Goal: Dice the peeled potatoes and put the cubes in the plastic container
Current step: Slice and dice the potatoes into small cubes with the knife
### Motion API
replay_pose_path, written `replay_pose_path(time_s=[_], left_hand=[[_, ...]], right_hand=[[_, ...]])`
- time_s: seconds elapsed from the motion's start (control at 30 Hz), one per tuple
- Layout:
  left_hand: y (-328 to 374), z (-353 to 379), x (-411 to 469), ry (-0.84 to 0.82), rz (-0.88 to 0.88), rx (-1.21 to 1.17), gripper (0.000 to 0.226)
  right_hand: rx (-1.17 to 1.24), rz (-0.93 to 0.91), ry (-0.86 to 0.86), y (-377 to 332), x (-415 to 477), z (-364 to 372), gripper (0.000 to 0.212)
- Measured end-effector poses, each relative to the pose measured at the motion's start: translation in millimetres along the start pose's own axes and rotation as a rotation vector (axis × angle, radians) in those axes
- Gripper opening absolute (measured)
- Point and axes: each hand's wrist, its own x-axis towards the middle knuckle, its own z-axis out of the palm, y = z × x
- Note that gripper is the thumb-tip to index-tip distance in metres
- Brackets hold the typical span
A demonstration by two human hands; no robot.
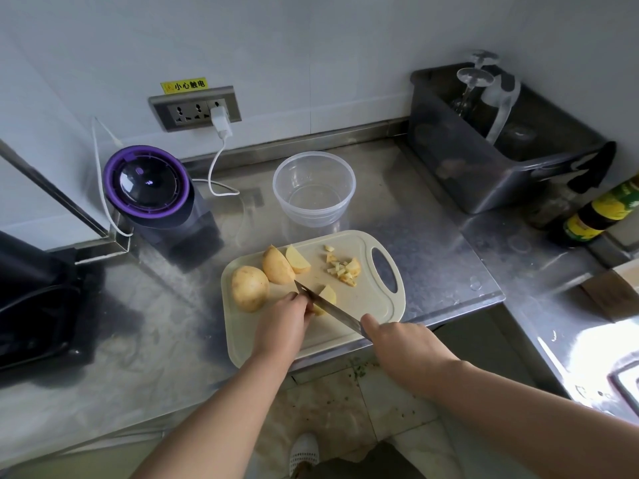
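On the cream cutting board (363,305), which lies at the front edge of the steel surface (415,236), the left hand (283,319) bends its fingers down over a potato piece (328,295) and holds it against the board. The right hand (404,344) is closed round the handle of a knife (332,310) (the handle itself is hidden under the palm). The blade runs diagonally up and to the left, its edge resting on the potato piece just beside the left fingertips. To the left on the board sits a whole potato (249,288), touching a potato half (276,266). A wedge (296,260) leans against that half on its right side. A small heap of diced bits (342,267) lies further right, near the board's handle slot and apart from the piece under the blade. The clear plastic container (313,216) stands on the surface just behind the board, not touching it. Left of it is a purple-topped appliance (148,188) whose white cable leads up to a plug (220,121) in the wall socket (186,112). At the back right corner a grey bin (484,188) holds upturned glasses, and a dark bottle (601,212) with a yellow label stands at the far right.
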Motion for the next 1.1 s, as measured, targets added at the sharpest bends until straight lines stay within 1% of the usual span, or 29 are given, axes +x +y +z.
replay_pose_path(time_s=[0.2,0.33,0.5,0.57,0.63,0.73,0.87,1.0,1.1], left_hand=[[2.1,-0.1,1.7,-0.005,0.002,0.025,0.019],[1.0,0.3,-0.4,0.004,0.015,0.003,0.017],[3.3,2.8,3.2,-0.016,-0.027,-0.055,0.018],[7.1,3.8,9.6,-0.023,-0.046,-0.057,0.017],[13.8,4.8,18.2,-0.025,-0.056,-0.049,0.016],[22.4,8.1,27.6,-0.03,-0.073,-0.073,0.014],[20.6,2.5,30.7,-0.036,-0.143,-0.207,0.01],[0.5,-26.6,30.8,0.052,-0.21,-0.354,0.01],[-8.8,-48.3,37.0,0.152,-0.216,-0.377,0.008]], right_hand=[[-0.014,-0.005,-0.045,-0.3,6.1,6.8,0.046],[0.02,0.03,-0.043,7.6,8.7,7.7,0.037],[0.07,0.023,0.078,18.0,6.6,1.7,0.015],[0.09,0.024,0.135,23.0,7.4,-4.0,0.011],[0.099,0.039,0.166,28.7,9.5,-9.7,0.012],[0.102,0.056,0.155,34.7,11.0,-13.7,0.015],[0.113,0.037,0.119,40.0,8.1,-11.6,0.01],[0.043,-0.033,0.055,38.8,5.5,-8.2,0.014],[-0.015,-0.071,0.011,35.9,8.9,-5.7,0.015]])
